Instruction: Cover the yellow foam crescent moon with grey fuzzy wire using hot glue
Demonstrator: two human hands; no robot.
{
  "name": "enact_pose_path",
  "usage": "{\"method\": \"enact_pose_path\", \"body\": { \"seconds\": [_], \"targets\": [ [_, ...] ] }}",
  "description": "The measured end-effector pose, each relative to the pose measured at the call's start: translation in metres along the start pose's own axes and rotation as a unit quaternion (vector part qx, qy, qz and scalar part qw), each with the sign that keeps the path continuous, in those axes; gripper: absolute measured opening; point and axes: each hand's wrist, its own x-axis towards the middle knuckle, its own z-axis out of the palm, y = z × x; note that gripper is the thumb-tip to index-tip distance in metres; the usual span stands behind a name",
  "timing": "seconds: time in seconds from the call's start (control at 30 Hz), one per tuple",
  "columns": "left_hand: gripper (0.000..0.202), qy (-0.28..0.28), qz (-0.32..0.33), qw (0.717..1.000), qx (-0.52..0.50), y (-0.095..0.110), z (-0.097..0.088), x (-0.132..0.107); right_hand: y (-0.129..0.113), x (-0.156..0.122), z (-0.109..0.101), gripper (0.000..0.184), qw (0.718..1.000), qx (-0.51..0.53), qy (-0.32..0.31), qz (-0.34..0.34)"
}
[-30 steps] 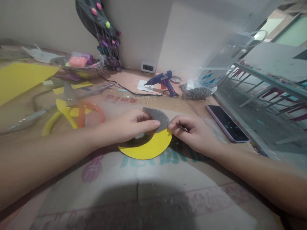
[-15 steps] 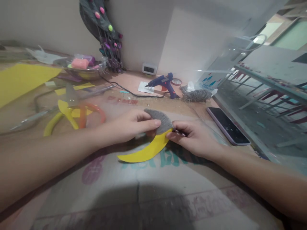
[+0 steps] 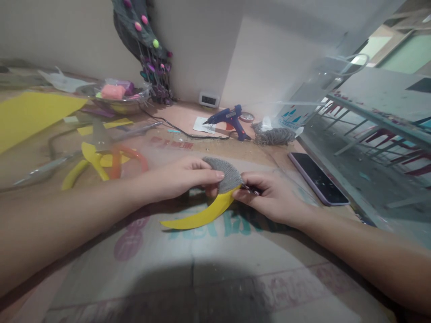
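Note:
Between my hands is a yellow crescent (image 3: 202, 216), its upper part covered by tightly laid grey yarn (image 3: 230, 176). My left hand (image 3: 191, 177) pinches the wrapped part, thumb on top and fingers partly hidden behind. At the border between grey and yellow, my right hand (image 3: 266, 193) pinches the crescent's edge with thumb and index finger. Something small and dark shows among its fingers, too unclear to name. The bare yellow tip points left, just over the printed cardboard (image 3: 161, 269).
A blue glue gun (image 3: 232, 119) stands behind the hands, beside a grey yarn skein (image 3: 274, 133). The phone (image 3: 318, 178) lies at right. Yellow-handled scissors (image 3: 89, 154), orange handles (image 3: 116, 161), yellow sheet (image 3: 37, 114) and a bowl (image 3: 124, 105) are at left.
The crescent's yellow tip has shifted slightly left, and the piece sits a little lower in view. Both hands keep their hold. The camera view has moved slightly.

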Motion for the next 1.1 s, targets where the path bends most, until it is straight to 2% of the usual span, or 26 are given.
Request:
{"method": "enact_pose_path", "body": {
  "seconds": [0.23,0.37,0.47,0.73,0.87,0.97,1.1],
  "targets": [
    [0.037,0.004,0.022,1.0,0.01,-0.0014,-0.0008,0.0022,0.001,-0.0004,0.0001,0.036,1.0,0.003,-0.001,-0.002],
    [0.024,-0.024,0.049,0.999,-0.003,-0.0028,-0.0008,0.0034,-0.0004,-0.0007,-0.0004,0.031,1.0,0.023,-0.002,0.009],
    [0.018,-0.033,0.036,0.999,0.003,-0.0009,-0.0004,0.0023,-0.0006,-0.0007,-0.0007,0.026,0.999,0.03,0.004,0.016],
    [0.029,-0.035,0.017,0.998,0.041,-0.0007,0.0028,0.0006,0.005,-0.0006,0.0011,0.02,0.999,0.036,0.005,0.004],
    [0.03,-0.005,0.021,0.997,0.073,-0.0002,0.0038,0.0006,0.0026,-0.0015,-0.0006,0.03,0.999,0.031,-0.001,-0.008],
    [0.027,-0.008,0.026,0.997,0.069,0.0007,0.0047,0.0005,-0.0008,-0.0016,-0.0017,0.022,0.998,0.053,0.021,0.0],
    [0.028,-0.025,0.028,0.996,0.078,0.0002,0.0057,0.0002,-0.0025,-0.0008,-0.0018,0.015,0.992,0.085,0.092,0.006]
  ]
}}
